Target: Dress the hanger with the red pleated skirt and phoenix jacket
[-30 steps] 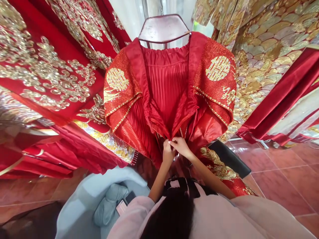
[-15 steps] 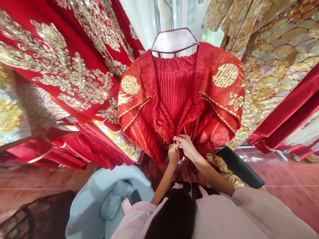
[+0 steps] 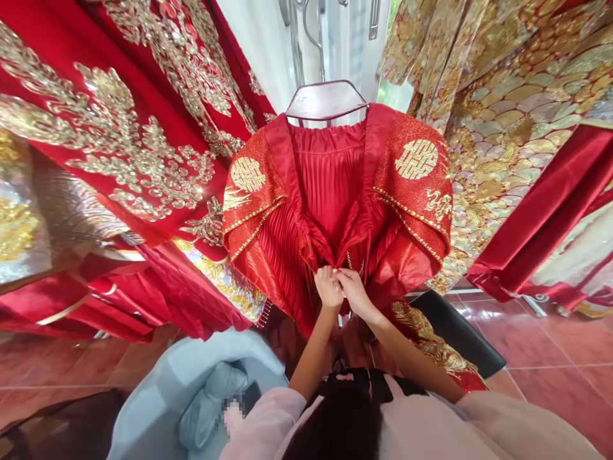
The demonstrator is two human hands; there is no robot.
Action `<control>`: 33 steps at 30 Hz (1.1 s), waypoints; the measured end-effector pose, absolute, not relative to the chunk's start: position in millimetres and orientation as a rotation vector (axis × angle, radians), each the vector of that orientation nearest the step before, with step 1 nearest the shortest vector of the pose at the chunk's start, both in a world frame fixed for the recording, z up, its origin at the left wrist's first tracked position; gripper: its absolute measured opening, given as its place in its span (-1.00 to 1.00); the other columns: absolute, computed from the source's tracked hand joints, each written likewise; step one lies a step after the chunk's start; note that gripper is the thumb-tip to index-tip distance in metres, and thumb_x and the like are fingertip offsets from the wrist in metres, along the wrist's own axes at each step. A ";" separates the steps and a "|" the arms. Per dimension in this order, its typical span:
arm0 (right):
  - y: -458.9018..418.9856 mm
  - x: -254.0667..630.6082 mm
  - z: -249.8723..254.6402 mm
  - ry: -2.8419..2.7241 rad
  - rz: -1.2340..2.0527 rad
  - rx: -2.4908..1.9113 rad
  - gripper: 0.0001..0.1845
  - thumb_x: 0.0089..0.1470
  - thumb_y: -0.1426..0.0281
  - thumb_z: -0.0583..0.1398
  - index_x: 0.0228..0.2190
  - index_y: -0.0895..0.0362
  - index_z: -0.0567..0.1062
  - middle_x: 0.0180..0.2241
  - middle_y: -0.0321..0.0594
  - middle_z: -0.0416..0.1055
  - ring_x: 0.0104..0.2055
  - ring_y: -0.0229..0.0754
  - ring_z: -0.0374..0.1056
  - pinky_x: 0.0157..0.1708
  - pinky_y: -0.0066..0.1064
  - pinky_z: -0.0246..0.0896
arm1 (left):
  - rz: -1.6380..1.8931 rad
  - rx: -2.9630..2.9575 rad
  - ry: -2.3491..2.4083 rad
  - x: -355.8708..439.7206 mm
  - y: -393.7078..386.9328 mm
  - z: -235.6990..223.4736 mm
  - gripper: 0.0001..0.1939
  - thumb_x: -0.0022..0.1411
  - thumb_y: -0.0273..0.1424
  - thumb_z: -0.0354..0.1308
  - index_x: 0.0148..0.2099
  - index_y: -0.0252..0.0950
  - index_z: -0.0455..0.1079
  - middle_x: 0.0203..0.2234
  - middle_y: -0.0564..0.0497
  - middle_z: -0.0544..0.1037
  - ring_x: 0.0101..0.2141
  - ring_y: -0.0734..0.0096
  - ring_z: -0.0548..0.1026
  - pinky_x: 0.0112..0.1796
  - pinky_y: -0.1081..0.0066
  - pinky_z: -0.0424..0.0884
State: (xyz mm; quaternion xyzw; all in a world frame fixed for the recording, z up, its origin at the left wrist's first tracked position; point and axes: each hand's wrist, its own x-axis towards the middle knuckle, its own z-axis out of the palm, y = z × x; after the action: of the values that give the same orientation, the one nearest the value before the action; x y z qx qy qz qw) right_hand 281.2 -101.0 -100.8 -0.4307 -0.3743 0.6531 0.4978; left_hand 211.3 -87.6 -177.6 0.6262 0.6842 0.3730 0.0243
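A red jacket (image 3: 412, 198) with gold round emblems and beaded trim hangs on a hanger (image 3: 325, 100) in front of me. Its pleated back lining shows between the front edges. My left hand (image 3: 329, 285) is closed on the jacket's front edge, low at the middle. Right beside it, my right hand (image 3: 353, 291) pinches the same place, its fingers touching the left ones. Whatever small fastening may lie between the fingertips is hidden.
A red gown (image 3: 143, 147) with gold embroidery hangs at left, a gold scale-patterned garment (image 3: 498, 140) at right. Below stand a light blue armchair (image 3: 148, 383) with a cushion (image 3: 211, 402) and a black flat-topped piece (image 3: 460, 332) on the tiled floor (image 3: 550, 338).
My left hand has risen from below the right one to beside it, at the jacket's edge. The view has shifted slightly, so the jacket sits lower and further left.
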 end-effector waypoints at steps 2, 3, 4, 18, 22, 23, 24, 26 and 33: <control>-98.9 277.2 -103.5 -0.886 1.566 -1.048 -0.66 -0.30 0.16 0.21 -0.72 0.15 0.25 -0.81 -0.43 0.08 -0.73 -0.47 -0.13 -0.68 -0.53 -0.33 | 1.082 1.985 2.072 209.8 -81.2 -177.3 -0.81 0.16 -0.50 -0.01 -0.48 -0.27 0.33 -0.49 -0.12 0.45 -0.35 0.22 0.41 -0.22 0.28 0.30; -97.7 274.6 -105.5 -0.875 1.560 -1.050 -0.65 -0.31 0.16 0.21 -0.72 0.15 0.25 -0.80 -0.43 0.08 -0.74 -0.47 -0.13 -0.69 -0.53 -0.33 | 1.084 1.992 2.066 208.9 -78.7 -178.7 -0.81 0.14 -0.51 0.00 -0.50 -0.27 0.33 -0.51 -0.10 0.45 -0.37 0.24 0.42 -0.21 0.29 0.31; -96.1 271.6 -107.5 -0.865 1.553 -1.053 -0.65 -0.31 0.15 0.21 -0.72 0.14 0.24 -0.80 -0.43 0.08 -0.74 -0.47 -0.13 -0.70 -0.52 -0.33 | 1.081 1.994 2.063 208.0 -76.8 -180.9 -0.80 0.13 -0.53 0.00 -0.50 -0.28 0.33 -0.51 -0.10 0.46 -0.38 0.25 0.43 -0.21 0.30 0.32; -63.5 251.9 -21.3 -0.886 1.219 -0.930 -0.74 -0.16 0.25 0.12 -0.69 0.18 0.34 -0.77 -0.42 0.07 -0.71 -0.46 -0.11 -0.68 -0.52 -0.30 | 1.218 1.886 2.083 218.1 -74.1 -195.2 -0.78 0.14 -0.60 -0.05 -0.36 -0.35 0.41 -0.45 -0.19 0.52 -0.33 0.16 0.52 -0.29 0.32 0.39; -68.0 251.4 -36.9 -0.919 1.154 -0.924 -0.73 -0.19 0.24 0.12 -0.72 0.16 0.29 -0.77 -0.42 0.05 -0.69 -0.45 -0.10 -0.66 -0.52 -0.27 | 1.261 1.891 2.061 215.9 -80.7 -199.9 -0.79 0.12 -0.59 -0.06 -0.43 -0.31 0.37 -0.53 -0.15 0.49 -0.41 0.20 0.51 -0.36 0.36 0.37; -66.8 251.2 -37.6 -0.933 1.163 -0.922 -0.72 -0.19 0.24 0.11 -0.72 0.15 0.27 -0.77 -0.43 0.03 -0.69 -0.45 -0.11 -0.66 -0.52 -0.27 | 1.272 1.895 2.050 214.9 -81.1 -199.8 -0.79 0.14 -0.58 -0.06 -0.44 -0.31 0.37 -0.52 -0.14 0.49 -0.40 0.21 0.51 -0.36 0.37 0.37; -65.1 250.9 -36.6 -0.949 1.176 -0.922 -0.72 -0.19 0.23 0.10 -0.73 0.15 0.26 -0.78 -0.43 0.00 -0.70 -0.45 -0.13 -0.66 -0.51 -0.27 | 1.282 1.897 2.040 214.1 -80.6 -199.1 -0.78 0.15 -0.58 -0.06 -0.44 -0.30 0.37 -0.51 -0.14 0.49 -0.39 0.21 0.51 -0.34 0.37 0.37; -60.7 250.4 -32.1 -1.001 1.168 -0.925 -0.70 -0.18 0.21 0.09 -0.74 0.14 0.24 -0.79 -0.44 -0.03 -0.70 -0.44 -0.15 -0.66 -0.51 -0.27 | 1.303 1.893 2.022 213.4 -78.1 -196.6 -0.76 0.19 -0.57 -0.08 -0.41 -0.31 0.38 -0.47 -0.15 0.51 -0.36 0.23 0.51 -0.32 0.37 0.37; -42.5 264.3 -48.5 -1.431 0.760 -1.072 -0.57 0.03 0.13 0.06 -0.69 0.14 0.24 -0.74 -0.36 0.11 -0.64 -0.39 0.01 -0.55 -0.49 -0.10 | 1.386 1.895 1.931 218.5 -78.0 -189.2 -0.69 0.29 -0.49 -0.15 -0.34 -0.32 0.41 -0.42 -0.15 0.52 -0.33 0.26 0.50 -0.30 0.38 0.37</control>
State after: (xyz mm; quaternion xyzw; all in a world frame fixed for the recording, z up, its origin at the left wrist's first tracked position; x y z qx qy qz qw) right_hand 264.3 -42.5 -48.5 -0.4557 -0.6082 0.3232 0.5639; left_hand 218.5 -78.0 -189.2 0.6225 0.6345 0.4554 0.0507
